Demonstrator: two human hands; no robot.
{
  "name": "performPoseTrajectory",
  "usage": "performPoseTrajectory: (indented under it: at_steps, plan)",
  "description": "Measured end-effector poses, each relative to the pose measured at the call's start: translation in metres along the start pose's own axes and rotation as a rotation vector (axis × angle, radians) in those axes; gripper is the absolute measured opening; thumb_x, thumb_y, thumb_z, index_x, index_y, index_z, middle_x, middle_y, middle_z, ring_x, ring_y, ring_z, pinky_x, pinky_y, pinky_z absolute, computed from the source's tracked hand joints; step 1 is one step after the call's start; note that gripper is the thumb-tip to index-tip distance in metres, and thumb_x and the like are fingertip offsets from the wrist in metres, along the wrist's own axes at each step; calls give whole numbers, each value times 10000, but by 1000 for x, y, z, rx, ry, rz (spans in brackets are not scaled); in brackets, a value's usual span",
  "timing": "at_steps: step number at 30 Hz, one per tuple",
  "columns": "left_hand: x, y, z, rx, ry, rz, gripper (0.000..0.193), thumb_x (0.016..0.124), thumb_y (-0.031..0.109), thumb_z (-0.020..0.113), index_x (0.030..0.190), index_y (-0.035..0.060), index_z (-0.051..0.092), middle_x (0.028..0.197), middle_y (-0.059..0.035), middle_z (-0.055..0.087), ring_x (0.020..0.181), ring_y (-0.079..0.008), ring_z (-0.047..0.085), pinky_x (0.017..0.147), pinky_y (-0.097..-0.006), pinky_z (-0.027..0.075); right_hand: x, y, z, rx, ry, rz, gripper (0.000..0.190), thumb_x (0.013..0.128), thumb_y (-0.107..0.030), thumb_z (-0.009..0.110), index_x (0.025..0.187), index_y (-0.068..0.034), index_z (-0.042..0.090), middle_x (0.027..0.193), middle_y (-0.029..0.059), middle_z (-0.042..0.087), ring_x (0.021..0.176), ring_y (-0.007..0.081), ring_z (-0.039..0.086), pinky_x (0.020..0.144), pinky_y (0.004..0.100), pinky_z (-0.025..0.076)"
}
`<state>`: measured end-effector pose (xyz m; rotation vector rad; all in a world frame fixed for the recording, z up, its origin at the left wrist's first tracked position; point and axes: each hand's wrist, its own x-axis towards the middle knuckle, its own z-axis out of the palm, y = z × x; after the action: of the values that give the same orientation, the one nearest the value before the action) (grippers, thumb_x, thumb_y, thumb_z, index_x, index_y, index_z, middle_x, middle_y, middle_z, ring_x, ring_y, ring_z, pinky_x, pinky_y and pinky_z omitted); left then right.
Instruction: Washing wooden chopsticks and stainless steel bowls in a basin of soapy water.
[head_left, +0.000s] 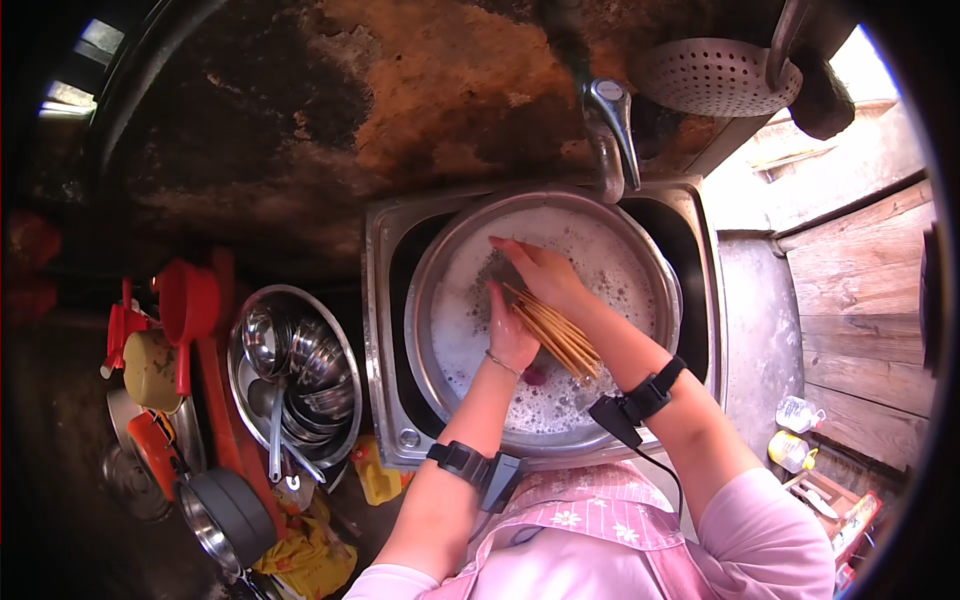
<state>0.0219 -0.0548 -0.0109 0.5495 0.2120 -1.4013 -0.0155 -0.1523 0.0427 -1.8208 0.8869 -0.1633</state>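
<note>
A bundle of thin wooden chopsticks (559, 334) lies pressed between my hands, its lower ends fanning towards me over the suds. My left hand (514, 330) is on the bundle's left side, thumb pointing up. From the right, my right hand (547, 277) lies along the bundle's upper part, its fingers reaching left over the water. Beneath both hands is a wide round metal basin (420, 315) of foamy water (465, 352). A small dark reddish thing (534, 375), too unclear to name, shows in the foam by my left wrist.
The basin rests in a stainless steel sink (379, 300) under a faucet (611, 142). Left of it, a metal bowl (236, 352) holds several steel bowls and ladles. A perforated skimmer (712, 79) hangs upper right. Pots (232, 517) and red dippers (187, 304) hang far left.
</note>
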Motion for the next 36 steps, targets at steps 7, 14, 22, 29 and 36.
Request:
performPoseTrajectory:
  at_steps: [7,14,22,29,36]
  plan:
    - [-1,7,-1,26,-31,65,682,805,580,329,1212,33,339,1196,-140,430,1128,-272,389,961,-389,280,-18,24,18,-503,-159,-293,384,876,-380,326,1145,-166,498,1097,102,532,1050,193,476,857,347,361]
    - [24,3,-27,94,293,-62,408,883,347,344,1132,28,396,1117,-138,475,1070,-245,431,913,-403,331,11,93,32,-42,71,431,518,861,-437,305,1135,-31,473,1041,216,533,979,314,511,861,381,366]
    - [7,-13,2,52,49,17,416,846,484,329,1103,182,454,1138,-33,459,1092,-180,382,945,-361,261,-10,35,29,-252,183,196,436,853,-407,298,1065,-90,508,1099,130,521,1032,283,482,882,476,319]
    - [11,-12,-22,-361,-213,55,464,847,477,331,1184,167,404,1210,-27,404,1128,-169,347,958,-340,232,-35,11,47,-143,67,153,541,815,-463,349,1264,-162,335,1334,114,277,1269,287,158,983,506,147]
    - [5,-16,3,-290,56,102,528,819,553,313,1145,152,421,1193,-19,415,1137,-179,340,988,-353,208,-41,47,73,-162,346,-11,574,814,-479,346,1253,-110,341,1314,119,310,1248,289,210,977,481,182]
